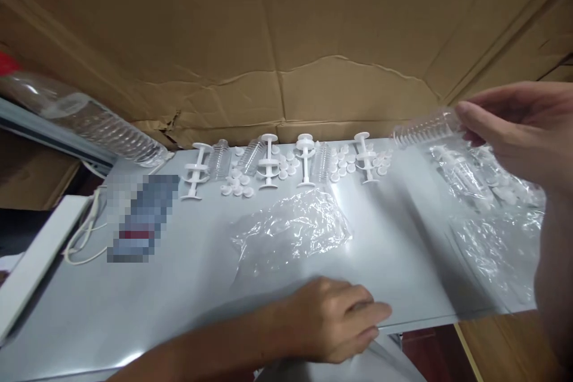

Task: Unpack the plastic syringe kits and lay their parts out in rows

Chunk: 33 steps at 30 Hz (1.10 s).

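Observation:
My right hand (pixel 510 125) is raised at the right, pinching a clear ribbed plastic cylinder (pixel 427 128) by its right end. The cylinder points left, above the table. Near the front edge my left hand (pixel 338 319) rests with loosely bent fingers, and nothing shows in them. Beyond it lies a flat clear plastic bag (pixel 290 230). Along the cardboard stand white spool-shaped plastic pieces (pixel 268 161), several small white caps (pixel 342 161) and more clear ribbed cylinders (pixel 219 159).
Filled clear bags (pixel 465 176) and flat bags (pixel 496 250) lie at the right. A large bottle with a red cap (pixel 80 110) leans at the left, near a pixelated item (pixel 145 218), a white cable (pixel 87 233) and a white bar (pixel 45 262). Cardboard (pixel 268 42) walls the back.

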Each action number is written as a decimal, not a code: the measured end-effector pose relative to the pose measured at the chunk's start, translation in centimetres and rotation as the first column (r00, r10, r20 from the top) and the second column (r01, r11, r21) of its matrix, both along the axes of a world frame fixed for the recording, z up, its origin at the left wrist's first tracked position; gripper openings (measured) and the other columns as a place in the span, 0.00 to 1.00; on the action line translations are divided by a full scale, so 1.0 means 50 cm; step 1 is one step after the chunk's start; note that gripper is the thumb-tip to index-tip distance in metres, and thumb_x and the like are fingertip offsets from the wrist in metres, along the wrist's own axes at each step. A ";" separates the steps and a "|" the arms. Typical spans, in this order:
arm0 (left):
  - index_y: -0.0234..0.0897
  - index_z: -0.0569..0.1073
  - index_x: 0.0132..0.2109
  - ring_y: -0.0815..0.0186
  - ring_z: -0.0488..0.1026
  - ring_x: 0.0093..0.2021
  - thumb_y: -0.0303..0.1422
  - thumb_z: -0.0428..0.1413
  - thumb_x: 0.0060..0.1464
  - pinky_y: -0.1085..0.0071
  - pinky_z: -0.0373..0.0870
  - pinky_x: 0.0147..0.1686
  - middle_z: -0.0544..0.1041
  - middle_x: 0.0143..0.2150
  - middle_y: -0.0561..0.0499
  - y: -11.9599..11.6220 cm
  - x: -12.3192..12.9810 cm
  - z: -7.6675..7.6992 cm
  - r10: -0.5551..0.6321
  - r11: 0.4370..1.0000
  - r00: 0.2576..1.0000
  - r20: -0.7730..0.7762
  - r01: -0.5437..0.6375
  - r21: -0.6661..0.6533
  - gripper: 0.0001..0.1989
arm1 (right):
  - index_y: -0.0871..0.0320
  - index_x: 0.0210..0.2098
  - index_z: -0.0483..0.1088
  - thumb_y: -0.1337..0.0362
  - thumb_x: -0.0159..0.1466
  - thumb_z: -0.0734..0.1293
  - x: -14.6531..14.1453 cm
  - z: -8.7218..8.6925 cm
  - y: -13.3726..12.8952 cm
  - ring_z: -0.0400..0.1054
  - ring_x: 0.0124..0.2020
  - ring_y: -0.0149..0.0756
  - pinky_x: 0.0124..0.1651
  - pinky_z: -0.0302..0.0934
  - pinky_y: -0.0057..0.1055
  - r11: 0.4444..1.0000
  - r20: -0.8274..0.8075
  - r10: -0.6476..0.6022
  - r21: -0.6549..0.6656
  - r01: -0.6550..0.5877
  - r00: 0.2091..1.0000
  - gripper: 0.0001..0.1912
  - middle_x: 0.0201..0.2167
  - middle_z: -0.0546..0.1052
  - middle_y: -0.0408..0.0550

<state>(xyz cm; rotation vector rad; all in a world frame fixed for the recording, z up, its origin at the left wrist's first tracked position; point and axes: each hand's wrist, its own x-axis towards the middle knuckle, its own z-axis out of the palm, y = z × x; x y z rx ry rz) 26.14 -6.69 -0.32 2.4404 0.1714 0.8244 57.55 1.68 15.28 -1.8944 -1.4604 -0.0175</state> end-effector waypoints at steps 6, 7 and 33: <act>0.34 0.77 0.51 0.66 0.75 0.29 0.31 0.56 0.69 0.69 0.77 0.31 0.79 0.33 0.51 0.005 -0.006 -0.006 -0.046 0.998 0.993 -0.111 0.042 -0.046 0.09 | 0.54 0.44 0.84 0.50 0.65 0.73 0.039 0.010 0.105 0.74 0.31 0.33 0.39 0.67 0.35 0.989 0.210 0.042 -0.145 -0.012 0.977 0.16 0.31 0.82 0.50; 0.34 0.77 0.51 0.67 0.76 0.30 0.31 0.56 0.69 0.70 0.77 0.33 0.80 0.33 0.51 0.006 -0.007 -0.005 -0.053 0.997 0.990 -0.134 0.046 -0.054 0.08 | 0.54 0.44 0.84 0.51 0.66 0.73 0.043 0.009 0.121 0.75 0.33 0.35 0.43 0.69 0.36 0.984 0.263 0.056 -0.176 -0.009 0.963 0.15 0.31 0.83 0.48; 0.36 0.77 0.45 0.68 0.75 0.32 0.33 0.59 0.68 0.73 0.77 0.34 0.79 0.34 0.51 0.003 -0.005 -0.036 -0.061 0.997 0.983 -0.171 0.053 -0.055 0.05 | 0.58 0.47 0.83 0.56 0.69 0.70 0.027 -0.040 0.248 0.74 0.36 0.39 0.45 0.67 0.36 0.825 0.393 0.381 -0.554 -0.116 0.837 0.15 0.36 0.84 0.50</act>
